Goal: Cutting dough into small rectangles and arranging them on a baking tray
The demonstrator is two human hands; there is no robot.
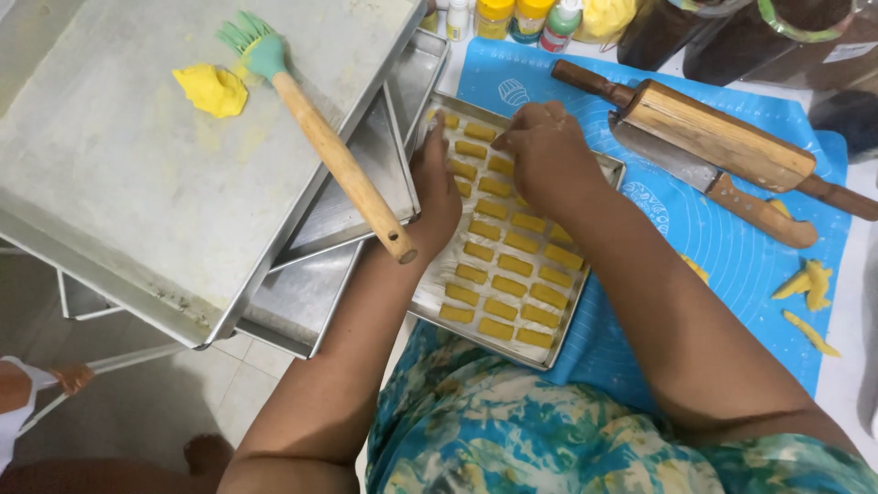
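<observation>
A metal baking tray (602, 166) holds several yellow rectangular dough pieces (512, 265) laid in rows. My left hand (437, 187) rests on the tray's left edge, fingers flat against the rim. My right hand (546, 151) hovers over the far rows with fingertips pinched at a dough piece (501, 166); whether it grips the piece is unclear. The tray sits on a blue silicone mat (722, 229).
Stacked empty metal trays (119, 174) lie at left, with a yellow dough lump (211, 90) and a green-bristled pastry brush (320, 137) on top. A wooden rolling pin (713, 133), a wooden-handled scraper (722, 187) and dough scraps (809, 284) sit on the mat. Bottles (530, 18) stand behind.
</observation>
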